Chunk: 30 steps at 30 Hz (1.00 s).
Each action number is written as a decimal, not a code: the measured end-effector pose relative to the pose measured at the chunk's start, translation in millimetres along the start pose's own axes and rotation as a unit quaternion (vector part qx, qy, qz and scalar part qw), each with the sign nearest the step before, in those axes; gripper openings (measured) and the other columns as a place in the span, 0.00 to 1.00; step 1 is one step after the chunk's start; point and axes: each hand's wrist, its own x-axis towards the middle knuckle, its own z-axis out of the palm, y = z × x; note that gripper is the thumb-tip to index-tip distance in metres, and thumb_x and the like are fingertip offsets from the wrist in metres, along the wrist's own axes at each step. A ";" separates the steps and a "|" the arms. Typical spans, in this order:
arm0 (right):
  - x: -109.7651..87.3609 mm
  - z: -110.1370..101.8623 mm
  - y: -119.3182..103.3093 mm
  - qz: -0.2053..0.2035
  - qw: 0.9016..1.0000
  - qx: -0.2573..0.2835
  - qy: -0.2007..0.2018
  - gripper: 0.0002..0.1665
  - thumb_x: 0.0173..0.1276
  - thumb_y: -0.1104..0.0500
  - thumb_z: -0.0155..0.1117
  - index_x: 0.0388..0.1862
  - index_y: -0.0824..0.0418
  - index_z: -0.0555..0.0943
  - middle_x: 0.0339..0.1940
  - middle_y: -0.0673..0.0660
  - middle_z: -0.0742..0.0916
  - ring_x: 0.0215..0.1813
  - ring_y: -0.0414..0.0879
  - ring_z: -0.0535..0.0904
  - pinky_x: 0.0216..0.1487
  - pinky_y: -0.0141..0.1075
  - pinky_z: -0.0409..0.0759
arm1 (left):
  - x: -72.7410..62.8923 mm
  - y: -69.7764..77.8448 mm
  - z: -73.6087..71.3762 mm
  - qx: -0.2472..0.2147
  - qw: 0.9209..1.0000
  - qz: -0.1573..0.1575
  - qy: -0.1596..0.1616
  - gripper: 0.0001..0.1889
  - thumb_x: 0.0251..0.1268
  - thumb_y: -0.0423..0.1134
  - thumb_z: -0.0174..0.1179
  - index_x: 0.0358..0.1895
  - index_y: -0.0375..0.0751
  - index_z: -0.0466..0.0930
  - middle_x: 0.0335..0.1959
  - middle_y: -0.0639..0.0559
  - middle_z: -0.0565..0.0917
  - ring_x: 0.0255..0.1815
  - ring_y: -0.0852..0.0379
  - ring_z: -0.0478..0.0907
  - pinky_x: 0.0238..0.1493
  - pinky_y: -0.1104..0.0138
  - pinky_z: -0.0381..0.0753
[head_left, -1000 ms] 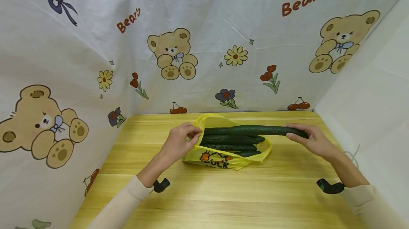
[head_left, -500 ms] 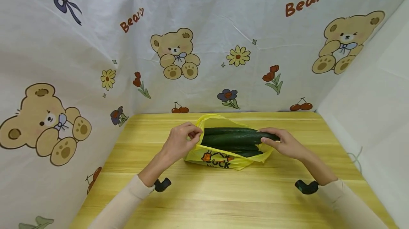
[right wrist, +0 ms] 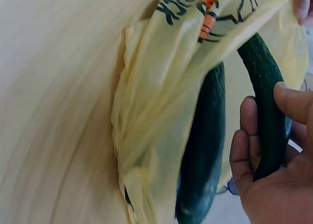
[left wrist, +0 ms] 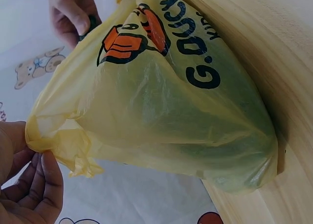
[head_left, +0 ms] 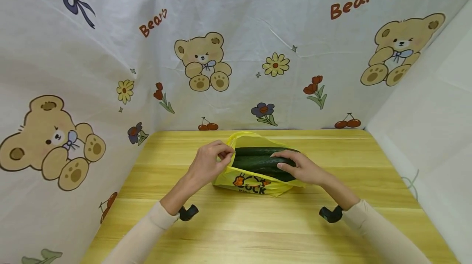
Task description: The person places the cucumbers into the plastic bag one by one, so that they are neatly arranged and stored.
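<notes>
A yellow plastic bag [head_left: 236, 180] with a duck print lies on its side on the table, its mouth facing up and right. Several dark green cucumbers [head_left: 254, 151] lie inside it. My left hand [head_left: 210, 159] pinches the bag's rim at its left end; the left wrist view shows the gathered plastic [left wrist: 73, 145] between thumb and fingers. My right hand [head_left: 300, 168] is at the bag's mouth, thumb and fingers curled round one cucumber [right wrist: 266, 97], whose far end is inside the bag. Another cucumber [right wrist: 200, 150] lies beside it, partly covered by plastic.
The wooden table [head_left: 239, 231] ends at a white cloth backdrop [head_left: 243, 92] printed with bears and flowers. A white wall [head_left: 427, 133] stands at the right, with a thin pale cord [head_left: 411, 184] by it. Black wrist cameras [head_left: 331, 214] hang under both wrists.
My right hand has moved left, sliding the long cucumber from well outside the bag to mostly inside it. The left hand has kept its pinch on the rim.
</notes>
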 end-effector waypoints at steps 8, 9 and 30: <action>3.7 9.5 2.6 -0.004 1.000 -0.011 0.012 0.23 0.84 0.56 0.62 0.73 0.60 0.80 0.70 0.62 0.85 0.42 0.45 0.83 0.58 0.44 0.82 | 0.4 1.9 2.0 0.004 1.000 0.002 -0.001 0.05 0.72 0.31 0.69 0.42 0.44 0.93 0.38 0.55 0.89 0.33 0.65 0.85 0.36 0.68 0.88; 3.1 9.3 3.0 -0.005 1.000 -0.009 0.020 0.22 0.84 0.57 0.63 0.72 0.60 0.81 0.69 0.60 0.86 0.47 0.49 0.86 0.61 0.49 0.83 | 0.6 2.1 1.9 0.005 1.000 0.002 0.000 0.05 0.72 0.31 0.69 0.42 0.44 0.93 0.38 0.55 0.89 0.33 0.65 0.85 0.35 0.69 0.87; -42.9 -38.4 72.7 0.163 0.979 -0.027 0.118 0.26 0.86 0.55 0.59 0.74 0.68 0.74 0.68 0.72 0.83 0.65 0.68 0.82 0.63 0.59 0.83 | -1.5 -1.3 3.6 -0.006 1.000 -0.009 0.003 0.05 0.71 0.31 0.69 0.43 0.43 0.93 0.39 0.55 0.89 0.33 0.64 0.86 0.36 0.71 0.87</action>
